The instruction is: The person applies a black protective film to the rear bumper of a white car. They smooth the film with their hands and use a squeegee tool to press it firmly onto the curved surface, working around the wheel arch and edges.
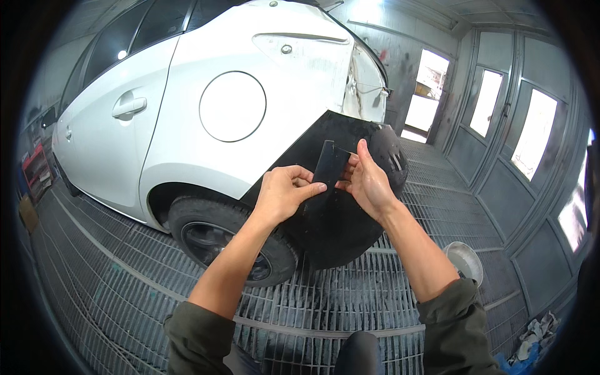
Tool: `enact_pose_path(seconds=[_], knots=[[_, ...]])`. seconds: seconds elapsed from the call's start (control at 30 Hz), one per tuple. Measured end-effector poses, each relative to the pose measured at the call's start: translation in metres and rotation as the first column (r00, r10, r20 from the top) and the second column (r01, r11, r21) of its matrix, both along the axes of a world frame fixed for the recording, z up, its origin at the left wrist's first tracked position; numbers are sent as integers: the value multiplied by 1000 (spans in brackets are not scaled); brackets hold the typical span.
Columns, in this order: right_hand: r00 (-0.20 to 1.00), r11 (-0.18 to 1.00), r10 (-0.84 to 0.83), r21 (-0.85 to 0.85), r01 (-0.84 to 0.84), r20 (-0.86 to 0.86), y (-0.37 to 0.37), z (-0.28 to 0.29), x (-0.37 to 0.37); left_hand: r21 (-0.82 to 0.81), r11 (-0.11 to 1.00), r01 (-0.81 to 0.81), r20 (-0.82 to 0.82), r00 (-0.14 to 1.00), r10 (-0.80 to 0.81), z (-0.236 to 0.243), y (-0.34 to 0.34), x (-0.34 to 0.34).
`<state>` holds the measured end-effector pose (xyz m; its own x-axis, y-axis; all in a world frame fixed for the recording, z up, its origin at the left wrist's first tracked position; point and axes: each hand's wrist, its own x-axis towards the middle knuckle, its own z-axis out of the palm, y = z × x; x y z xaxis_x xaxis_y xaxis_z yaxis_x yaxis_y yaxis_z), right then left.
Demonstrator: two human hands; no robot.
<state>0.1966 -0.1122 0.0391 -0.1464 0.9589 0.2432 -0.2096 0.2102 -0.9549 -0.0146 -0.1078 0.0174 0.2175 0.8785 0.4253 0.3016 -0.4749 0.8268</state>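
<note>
Both my hands hold a dark, folded sheet that looks like sandpaper (pixel 329 165), raised in front of the car's rear corner. My left hand (pixel 282 195) pinches its lower left part between thumb and fingers. At the right edge, the fingers of my right hand (pixel 370 184) curl in against the sheet, while its thumb points up. Behind the hands is the black rear bumper (pixel 340 234), with greyish, wet-looking patches on its right side. It adjoins the white car body (pixel 187 131). My hands cover part of the bumper.
The rear wheel (pixel 209 234) stands at left on a metal grate floor (pixel 350 300). A pale bucket (pixel 464 262) sits to the right. Grey panelled doors (pixel 494 162) with windows line the right wall. Crumpled paper and blue plastic (pixel 531 347) lie at lower right.
</note>
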Motion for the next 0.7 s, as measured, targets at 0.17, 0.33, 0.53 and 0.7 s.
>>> enact_pose_path(seconds=[0.17,0.33,0.53,0.7], knots=[[961,956,-231,217,196,150,-4,-3,-14,-40,998,47,117,992,-41,-15,10,5],[757,801,-561,449,396,334,1,-15,-11,139,989,-57,-17,998,60,-16,-15,26],[980,989,-135,73,126,146,-12,-10,-6,-32,928,370,526,796,-299,-33,-4,16],[964,994,-110,55,100,241,-17,-12,-5,-141,979,145,209,971,-114,-29,-14,8]])
